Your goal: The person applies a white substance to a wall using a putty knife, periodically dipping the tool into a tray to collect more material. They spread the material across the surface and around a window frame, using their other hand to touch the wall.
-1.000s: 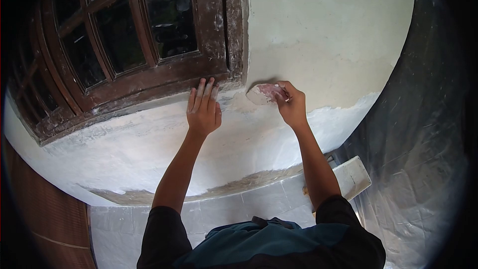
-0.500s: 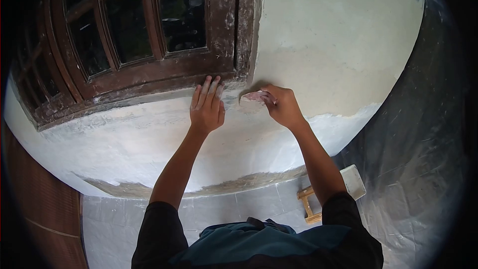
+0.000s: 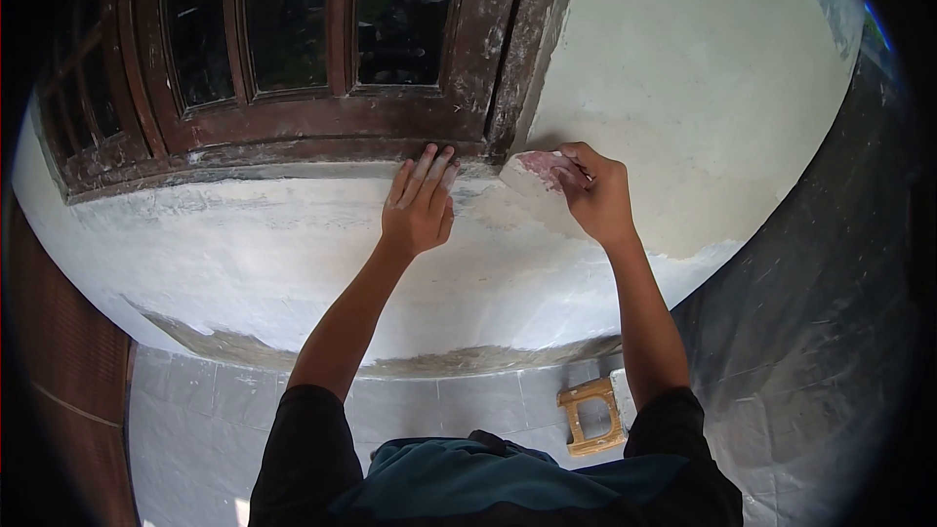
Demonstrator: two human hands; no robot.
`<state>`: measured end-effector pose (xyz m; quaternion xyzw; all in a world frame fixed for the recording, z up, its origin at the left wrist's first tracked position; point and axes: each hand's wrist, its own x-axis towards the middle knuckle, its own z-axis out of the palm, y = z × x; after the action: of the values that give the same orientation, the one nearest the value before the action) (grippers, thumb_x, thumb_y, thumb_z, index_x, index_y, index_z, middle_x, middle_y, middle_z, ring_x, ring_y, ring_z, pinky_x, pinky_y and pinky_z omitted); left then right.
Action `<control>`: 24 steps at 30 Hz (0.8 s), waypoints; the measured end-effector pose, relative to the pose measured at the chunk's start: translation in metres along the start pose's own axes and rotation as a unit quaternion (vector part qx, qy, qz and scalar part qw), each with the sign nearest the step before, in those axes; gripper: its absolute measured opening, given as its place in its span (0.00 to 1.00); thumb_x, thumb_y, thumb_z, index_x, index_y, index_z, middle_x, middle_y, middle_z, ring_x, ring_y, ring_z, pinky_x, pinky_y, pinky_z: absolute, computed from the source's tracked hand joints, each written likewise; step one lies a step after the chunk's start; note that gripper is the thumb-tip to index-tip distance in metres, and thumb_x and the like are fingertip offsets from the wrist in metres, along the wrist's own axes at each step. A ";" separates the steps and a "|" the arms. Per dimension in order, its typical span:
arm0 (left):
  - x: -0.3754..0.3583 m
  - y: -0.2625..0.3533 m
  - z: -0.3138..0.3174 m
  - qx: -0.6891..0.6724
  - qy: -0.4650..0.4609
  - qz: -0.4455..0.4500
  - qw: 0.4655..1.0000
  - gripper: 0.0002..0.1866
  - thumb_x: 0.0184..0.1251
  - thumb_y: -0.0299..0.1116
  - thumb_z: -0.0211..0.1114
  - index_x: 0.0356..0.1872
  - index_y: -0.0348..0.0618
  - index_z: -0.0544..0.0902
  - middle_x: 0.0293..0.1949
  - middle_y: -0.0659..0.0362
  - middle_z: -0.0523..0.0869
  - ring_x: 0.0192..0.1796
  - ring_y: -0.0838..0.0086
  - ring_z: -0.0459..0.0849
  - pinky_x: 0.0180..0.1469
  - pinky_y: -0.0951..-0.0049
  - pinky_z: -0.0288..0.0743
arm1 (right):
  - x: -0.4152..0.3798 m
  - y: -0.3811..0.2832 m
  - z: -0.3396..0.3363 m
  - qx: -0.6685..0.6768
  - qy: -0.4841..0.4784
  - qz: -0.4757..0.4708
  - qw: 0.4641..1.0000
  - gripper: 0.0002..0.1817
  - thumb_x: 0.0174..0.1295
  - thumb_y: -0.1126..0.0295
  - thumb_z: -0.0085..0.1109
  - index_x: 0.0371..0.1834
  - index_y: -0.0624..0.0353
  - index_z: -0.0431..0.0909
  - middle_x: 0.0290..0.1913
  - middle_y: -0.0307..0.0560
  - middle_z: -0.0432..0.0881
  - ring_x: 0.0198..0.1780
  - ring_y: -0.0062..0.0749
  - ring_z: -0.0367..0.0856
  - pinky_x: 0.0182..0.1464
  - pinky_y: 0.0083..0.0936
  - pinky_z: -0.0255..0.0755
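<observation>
My left hand [image 3: 417,209] lies flat with fingers stretched out, tips at the lower edge of the brown wooden window frame [image 3: 322,117]. Whitish powder or paste coats those fingers. To its right, my right hand [image 3: 600,193] pinches a flat pinkish scraper [image 3: 549,170] smeared with white. The scraper's pale end rests close against the wall [image 3: 644,137], just below the frame's lower right corner. Around it the wall surface is patchy, with beige above and fresh white coating [image 3: 322,263] below the window.
A yellow-brown stool [image 3: 591,418] stands on the grey floor near my right arm, with a whitish container [image 3: 623,392] beside it. Dark plastic sheeting [image 3: 781,332] spreads on the right. A brown slatted panel [image 3: 73,351] borders the left side.
My right hand and the scraper have shifted right and slightly up relative to my left hand, and the scraper is tilted differently. The whole view has also turned a little.
</observation>
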<state>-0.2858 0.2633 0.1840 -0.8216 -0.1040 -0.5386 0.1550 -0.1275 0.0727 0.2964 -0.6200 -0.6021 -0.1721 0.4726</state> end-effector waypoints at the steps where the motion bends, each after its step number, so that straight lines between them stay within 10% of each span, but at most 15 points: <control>1: 0.001 0.000 0.000 -0.002 0.001 -0.001 1.000 0.25 0.59 0.32 0.53 0.60 0.41 0.75 0.67 0.57 0.71 0.72 0.63 0.63 0.73 0.59 0.51 | -0.003 -0.001 0.002 -0.002 -0.001 0.000 1.000 0.12 0.52 0.84 0.60 0.41 0.64 0.78 0.28 0.54 0.82 0.26 0.42 0.80 0.31 0.26 0.73; 3: 0.000 -0.001 -0.001 -0.004 -0.003 0.002 1.000 0.25 0.59 0.32 0.53 0.60 0.41 0.75 0.67 0.57 0.71 0.72 0.64 0.63 0.73 0.59 0.51 | -0.009 -0.004 0.008 -0.051 -0.107 -0.005 0.993 0.12 0.52 0.84 0.61 0.41 0.64 0.78 0.29 0.55 0.82 0.26 0.40 0.80 0.32 0.24 0.73; 9: 0.000 0.000 -0.001 -0.003 -0.002 0.002 1.000 0.25 0.59 0.31 0.52 0.60 0.41 0.75 0.67 0.57 0.72 0.72 0.63 0.64 0.73 0.59 0.51 | -0.005 0.007 0.002 0.029 0.050 -0.011 0.998 0.13 0.52 0.84 0.61 0.41 0.64 0.78 0.30 0.55 0.82 0.26 0.36 0.79 0.32 0.24 0.73; 13: 0.001 0.000 -0.001 0.000 0.002 0.006 1.000 0.24 0.59 0.31 0.53 0.59 0.41 0.75 0.67 0.57 0.71 0.72 0.63 0.64 0.73 0.59 0.52 | -0.022 -0.001 0.013 -0.021 -0.114 0.019 0.993 0.14 0.50 0.84 0.62 0.42 0.63 0.79 0.25 0.56 0.79 0.25 0.41 0.79 0.31 0.27 0.72; 19: 0.001 -0.001 -0.001 -0.003 0.002 0.002 1.000 0.24 0.58 0.31 0.54 0.59 0.41 0.75 0.67 0.57 0.71 0.72 0.64 0.64 0.72 0.59 0.53 | -0.008 0.018 0.004 0.025 0.015 -0.001 1.000 0.13 0.51 0.85 0.62 0.41 0.64 0.77 0.28 0.52 0.81 0.27 0.28 0.78 0.32 0.23 0.72; 24: 0.001 0.000 -0.001 -0.002 0.001 0.002 1.000 0.24 0.58 0.31 0.54 0.59 0.41 0.76 0.67 0.57 0.72 0.72 0.64 0.65 0.72 0.59 0.53 | -0.015 0.009 0.009 -0.034 -0.119 -0.037 0.992 0.13 0.50 0.85 0.63 0.41 0.65 0.78 0.27 0.52 0.80 0.28 0.31 0.79 0.34 0.21 0.72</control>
<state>-0.2868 0.2628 0.1851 -0.8219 -0.1010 -0.5390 0.1545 -0.1257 0.0723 0.2768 -0.6291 -0.6703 -0.1348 0.3698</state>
